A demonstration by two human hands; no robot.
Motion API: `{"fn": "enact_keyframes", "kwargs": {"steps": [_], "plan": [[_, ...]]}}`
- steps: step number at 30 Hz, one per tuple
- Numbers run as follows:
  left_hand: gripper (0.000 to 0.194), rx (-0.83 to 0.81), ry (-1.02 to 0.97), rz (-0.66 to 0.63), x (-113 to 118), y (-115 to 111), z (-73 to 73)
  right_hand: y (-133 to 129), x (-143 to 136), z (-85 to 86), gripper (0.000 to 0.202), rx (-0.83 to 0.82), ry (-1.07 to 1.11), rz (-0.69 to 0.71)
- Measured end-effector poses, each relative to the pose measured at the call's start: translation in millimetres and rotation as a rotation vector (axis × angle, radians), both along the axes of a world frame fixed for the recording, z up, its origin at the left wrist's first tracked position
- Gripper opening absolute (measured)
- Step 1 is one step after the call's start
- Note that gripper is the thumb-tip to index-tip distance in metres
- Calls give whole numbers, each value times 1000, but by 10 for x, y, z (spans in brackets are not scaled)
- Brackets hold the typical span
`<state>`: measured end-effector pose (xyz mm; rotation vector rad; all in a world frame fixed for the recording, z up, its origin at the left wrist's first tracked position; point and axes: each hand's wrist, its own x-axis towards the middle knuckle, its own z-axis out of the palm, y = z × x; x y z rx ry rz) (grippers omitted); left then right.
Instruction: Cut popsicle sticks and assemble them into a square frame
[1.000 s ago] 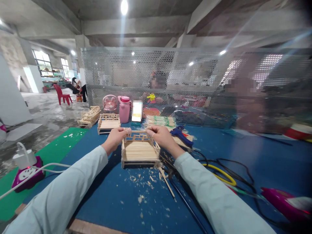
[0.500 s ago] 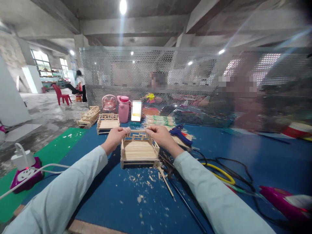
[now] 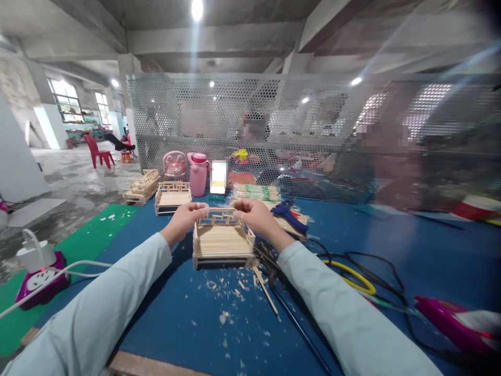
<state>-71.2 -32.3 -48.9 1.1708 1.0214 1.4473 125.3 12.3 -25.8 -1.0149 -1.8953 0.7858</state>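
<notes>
In the middle of the blue tabletop (image 3: 188,324) stands a small bench model (image 3: 223,241) made of pale wooden sticks, with a slatted seat and a lattice back. My left hand (image 3: 183,220) pinches the left end of a thin wooden stick (image 3: 221,210) along the top of that back. At the stick's other end, my right hand (image 3: 256,216) has thumb and fingers closed on it. Whether the stick is fixed to the lattice I cannot tell. Loose sticks (image 3: 268,295) and wood scraps lie in front of the model.
A blue glue gun (image 3: 289,215) lies right of my right hand, with cables (image 3: 364,282) beyond. Further stick models (image 3: 173,198), a pink bottle (image 3: 199,175) and a phone (image 3: 218,177) stand behind. Bundled sticks (image 3: 256,192) lie near the perforated metal screen (image 3: 313,115). Power strips flank me.
Both hands keep their pinch on the stick, with hardly any movement. The person standing at the far left is out of sight now. The view has shifted very slightly.
</notes>
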Motion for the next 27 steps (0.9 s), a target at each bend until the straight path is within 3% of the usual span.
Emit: {"fn": "enact_keyframes", "kwargs": {"steps": [6,13,19,23,27], "plan": [[41,-7,-113,22,-35,17,-29,18,84,48,22,-43,90,-35],[35,0,23,4,12,-3,-11,-32,-15,67,15,119,-194,-36],[36,-19,16,-13,9,5,-25,-47,-28,87,14,132,-219,-80],[39,-18,-27,4,12,4,-30,-24,16,76,14,19,-107,-20],[41,-1,-124,62,-5,5,-16,16,92,90,29,-145,97,-22]]}}
